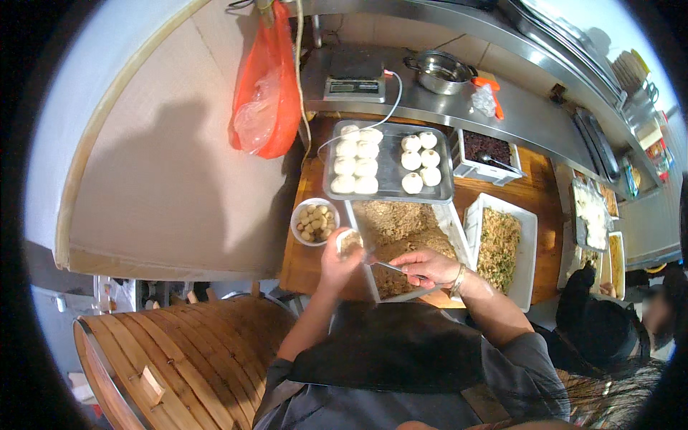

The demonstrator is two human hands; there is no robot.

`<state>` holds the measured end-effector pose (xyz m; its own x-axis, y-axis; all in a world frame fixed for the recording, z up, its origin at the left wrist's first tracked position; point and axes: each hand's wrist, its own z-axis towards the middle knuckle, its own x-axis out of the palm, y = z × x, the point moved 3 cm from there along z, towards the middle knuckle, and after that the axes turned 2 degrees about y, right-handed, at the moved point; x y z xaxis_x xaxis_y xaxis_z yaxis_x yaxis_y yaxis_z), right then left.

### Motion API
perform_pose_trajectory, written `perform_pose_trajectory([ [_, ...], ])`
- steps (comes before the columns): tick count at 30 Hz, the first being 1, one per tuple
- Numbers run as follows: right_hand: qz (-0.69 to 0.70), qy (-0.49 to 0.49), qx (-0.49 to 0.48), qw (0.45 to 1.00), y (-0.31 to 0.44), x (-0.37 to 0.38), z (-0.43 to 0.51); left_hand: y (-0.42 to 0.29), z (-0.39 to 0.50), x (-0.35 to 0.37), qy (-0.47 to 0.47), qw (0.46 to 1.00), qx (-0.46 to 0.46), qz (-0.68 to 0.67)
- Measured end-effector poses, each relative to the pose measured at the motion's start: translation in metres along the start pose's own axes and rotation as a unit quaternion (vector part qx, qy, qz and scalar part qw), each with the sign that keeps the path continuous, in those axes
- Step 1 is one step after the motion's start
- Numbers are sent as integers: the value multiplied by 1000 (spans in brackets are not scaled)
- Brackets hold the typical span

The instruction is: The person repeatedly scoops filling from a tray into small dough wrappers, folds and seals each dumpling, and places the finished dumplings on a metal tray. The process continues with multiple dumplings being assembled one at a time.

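My left hand (pixel 339 260) cups a round of white dough with brown filling (pixel 349 243) in it, beside a white bowl (pixel 293 226) of small pale round pieces. My right hand (pixel 424 267) grips the handle of a thin metal utensil (pixel 398 267), whose tip points at the filled dough. Beneath both hands lies a white bin of brown crumbly filling (pixel 403 228). Behind it, a metal tray (pixel 389 185) bears white buns (pixel 366 167) in two groups. To the right stands a white bin (pixel 529 258) of filling with green bits.
A dark red filling fills a bin (pixel 484 171) behind. On the steel shelf (pixel 398 110) are a digital scale (pixel 355 88) and a steel pot (pixel 443 75). A red bag (pixel 269 91) hangs left, above a large wooden steamer (pixel 199 355). Another person (pixel 596 322) is at the right.
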<state>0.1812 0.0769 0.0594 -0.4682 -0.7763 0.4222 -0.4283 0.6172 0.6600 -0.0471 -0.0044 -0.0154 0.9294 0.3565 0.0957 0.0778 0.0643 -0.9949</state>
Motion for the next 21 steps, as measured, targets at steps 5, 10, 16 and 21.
perform_pose_trajectory([
  [5, 15, -10, -32, 999, -9, -2, -22, 1, 1, 17, 25, 994, 23, 105],
  [10, -55, -86, -44, 994, -23, -21, -52, 5, 2, 36, 15, 997, -39, -68],
  [16, -208, -187, -118, 953, -30, -40, -73, 8, 6, 47, -1, 988, -52, -148],
  [21, -348, -310, -195, 863, -40, -58, -89, -2, 15, 40, -48, 980, -72, -181],
])
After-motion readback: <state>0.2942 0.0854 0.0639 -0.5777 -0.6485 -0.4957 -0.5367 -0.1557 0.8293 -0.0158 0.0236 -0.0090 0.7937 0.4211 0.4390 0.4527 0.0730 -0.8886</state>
